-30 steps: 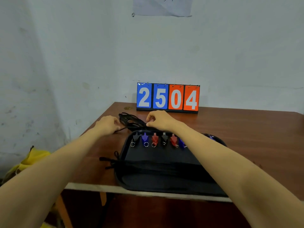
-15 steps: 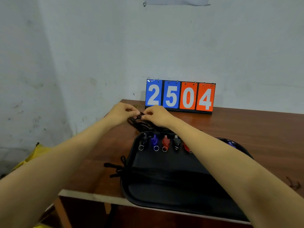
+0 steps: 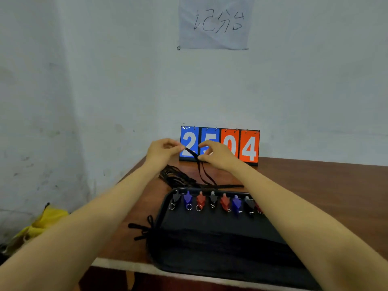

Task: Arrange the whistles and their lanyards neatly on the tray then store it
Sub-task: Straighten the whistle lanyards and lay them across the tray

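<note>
A black tray (image 3: pixel 210 244) lies at the table's front edge. Along its far rim stand several whistles (image 3: pixel 213 200) in black, blue and red, each with a small metal ring. Behind the tray a heap of black lanyards (image 3: pixel 176 177) rests on the table. My left hand (image 3: pixel 162 151) and my right hand (image 3: pixel 216 153) are raised above the heap, each pinching one black lanyard (image 3: pixel 202 171) stretched between them. Its loose ends hang down to the tray's far rim. My right forearm hides the tray's right side.
A flip scoreboard (image 3: pixel 219 144) reading 2504 stands against the wall behind my hands. A paper note (image 3: pixel 214 22) is stuck on the wall above. A short black tie (image 3: pixel 142 227) lies left of the tray. Something yellow (image 3: pixel 42 223) sits on the floor at the left.
Both hands have lifted off the lanyard heap and risen in front of the scoreboard, pulling one lanyard up between them. The camera has tilted upward.
</note>
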`<state>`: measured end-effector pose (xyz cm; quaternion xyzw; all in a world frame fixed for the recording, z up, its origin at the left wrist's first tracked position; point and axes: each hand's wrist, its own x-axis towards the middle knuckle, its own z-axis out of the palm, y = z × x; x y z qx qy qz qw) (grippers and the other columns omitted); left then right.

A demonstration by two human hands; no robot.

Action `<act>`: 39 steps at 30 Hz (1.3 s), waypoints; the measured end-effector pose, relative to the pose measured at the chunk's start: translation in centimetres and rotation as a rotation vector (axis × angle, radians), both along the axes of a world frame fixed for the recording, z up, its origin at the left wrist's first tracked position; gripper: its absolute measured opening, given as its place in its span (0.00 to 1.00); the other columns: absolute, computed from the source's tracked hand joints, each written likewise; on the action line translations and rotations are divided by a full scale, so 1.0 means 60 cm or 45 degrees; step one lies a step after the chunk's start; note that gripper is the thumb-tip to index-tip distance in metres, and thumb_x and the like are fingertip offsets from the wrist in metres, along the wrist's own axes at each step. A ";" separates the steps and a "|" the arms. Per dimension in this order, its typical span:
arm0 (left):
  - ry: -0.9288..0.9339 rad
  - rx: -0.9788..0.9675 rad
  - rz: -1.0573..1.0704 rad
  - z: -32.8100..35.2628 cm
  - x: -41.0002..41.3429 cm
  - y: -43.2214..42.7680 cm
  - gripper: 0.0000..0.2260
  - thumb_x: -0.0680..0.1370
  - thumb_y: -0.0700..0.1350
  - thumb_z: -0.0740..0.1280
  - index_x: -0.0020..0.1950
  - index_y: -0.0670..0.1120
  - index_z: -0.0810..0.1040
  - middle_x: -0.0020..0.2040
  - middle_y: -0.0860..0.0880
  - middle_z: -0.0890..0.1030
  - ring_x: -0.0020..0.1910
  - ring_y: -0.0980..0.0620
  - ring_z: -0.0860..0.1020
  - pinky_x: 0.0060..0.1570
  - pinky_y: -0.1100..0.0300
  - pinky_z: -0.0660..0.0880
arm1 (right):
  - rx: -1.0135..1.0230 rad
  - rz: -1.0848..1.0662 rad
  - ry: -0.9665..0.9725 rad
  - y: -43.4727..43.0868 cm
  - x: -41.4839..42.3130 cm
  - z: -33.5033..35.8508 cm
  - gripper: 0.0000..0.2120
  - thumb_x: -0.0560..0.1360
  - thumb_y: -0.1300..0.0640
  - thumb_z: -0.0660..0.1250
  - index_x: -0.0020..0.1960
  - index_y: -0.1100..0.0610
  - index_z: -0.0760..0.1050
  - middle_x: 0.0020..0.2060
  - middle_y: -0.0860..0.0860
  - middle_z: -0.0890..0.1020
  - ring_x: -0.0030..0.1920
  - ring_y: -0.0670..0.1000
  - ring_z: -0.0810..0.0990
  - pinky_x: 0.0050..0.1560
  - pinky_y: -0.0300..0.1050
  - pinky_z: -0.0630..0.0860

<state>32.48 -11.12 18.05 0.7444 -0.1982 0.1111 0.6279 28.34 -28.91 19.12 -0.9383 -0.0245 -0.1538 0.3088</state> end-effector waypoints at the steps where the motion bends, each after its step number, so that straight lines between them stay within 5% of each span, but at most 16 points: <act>1: -0.036 0.029 -0.006 0.006 -0.007 -0.009 0.04 0.71 0.41 0.73 0.45 0.43 0.81 0.39 0.51 0.82 0.40 0.55 0.79 0.50 0.61 0.75 | 0.028 0.050 -0.035 0.001 -0.009 0.003 0.18 0.76 0.54 0.67 0.65 0.53 0.71 0.49 0.52 0.78 0.46 0.48 0.75 0.43 0.36 0.68; 7: -0.134 0.113 -0.152 0.038 -0.047 -0.043 0.04 0.74 0.43 0.71 0.47 0.45 0.82 0.40 0.53 0.82 0.41 0.60 0.79 0.44 0.62 0.74 | 0.152 0.150 -0.157 -0.004 -0.046 0.028 0.11 0.76 0.53 0.67 0.55 0.57 0.79 0.37 0.45 0.78 0.38 0.41 0.75 0.39 0.33 0.67; 12: -0.061 0.061 -0.146 0.045 -0.064 -0.068 0.16 0.76 0.48 0.67 0.63 0.47 0.73 0.52 0.50 0.80 0.55 0.53 0.77 0.54 0.56 0.72 | 0.372 0.080 -0.214 -0.022 -0.070 0.050 0.04 0.75 0.57 0.66 0.49 0.56 0.76 0.39 0.48 0.81 0.44 0.46 0.80 0.47 0.42 0.76; 15: -0.092 0.295 -0.275 0.042 -0.078 -0.091 0.16 0.78 0.46 0.65 0.65 0.45 0.74 0.57 0.49 0.79 0.57 0.54 0.75 0.57 0.62 0.67 | 0.500 0.078 -0.252 -0.037 -0.090 0.068 0.02 0.74 0.60 0.65 0.47 0.57 0.76 0.39 0.51 0.82 0.40 0.44 0.79 0.41 0.37 0.73; 19: -0.187 0.431 -0.341 0.040 -0.092 -0.125 0.11 0.79 0.46 0.64 0.59 0.44 0.78 0.52 0.50 0.81 0.53 0.56 0.76 0.54 0.64 0.67 | 0.611 0.091 -0.317 -0.064 -0.110 0.080 0.06 0.76 0.57 0.66 0.49 0.59 0.78 0.37 0.50 0.83 0.39 0.44 0.79 0.41 0.34 0.73; 24: -0.353 0.603 0.028 0.043 -0.061 -0.120 0.06 0.78 0.47 0.64 0.46 0.49 0.81 0.46 0.48 0.84 0.46 0.49 0.79 0.51 0.54 0.74 | 0.798 -0.055 -0.500 -0.119 -0.139 0.089 0.07 0.76 0.56 0.66 0.50 0.59 0.78 0.37 0.47 0.83 0.34 0.39 0.79 0.37 0.32 0.74; 28: -0.444 0.749 0.168 0.063 -0.048 -0.099 0.10 0.79 0.48 0.64 0.54 0.46 0.82 0.49 0.49 0.84 0.47 0.48 0.79 0.44 0.59 0.68 | 0.948 -0.133 -0.715 -0.163 -0.166 0.098 0.04 0.76 0.56 0.66 0.48 0.55 0.78 0.40 0.48 0.83 0.37 0.45 0.78 0.45 0.40 0.76; 31: -0.495 0.768 0.242 0.079 -0.037 -0.078 0.10 0.79 0.47 0.63 0.52 0.45 0.82 0.48 0.48 0.84 0.47 0.46 0.80 0.48 0.55 0.70 | 1.005 -0.169 -0.782 -0.189 -0.185 0.103 0.03 0.76 0.59 0.65 0.46 0.54 0.78 0.40 0.49 0.82 0.38 0.47 0.77 0.47 0.42 0.76; 39: -0.529 0.802 0.346 0.060 -0.058 -0.016 0.11 0.80 0.47 0.60 0.50 0.46 0.82 0.45 0.49 0.84 0.35 0.50 0.74 0.47 0.54 0.67 | 0.939 -0.378 -0.598 -0.230 -0.236 0.076 0.06 0.76 0.58 0.66 0.51 0.56 0.79 0.41 0.49 0.82 0.44 0.48 0.77 0.48 0.41 0.75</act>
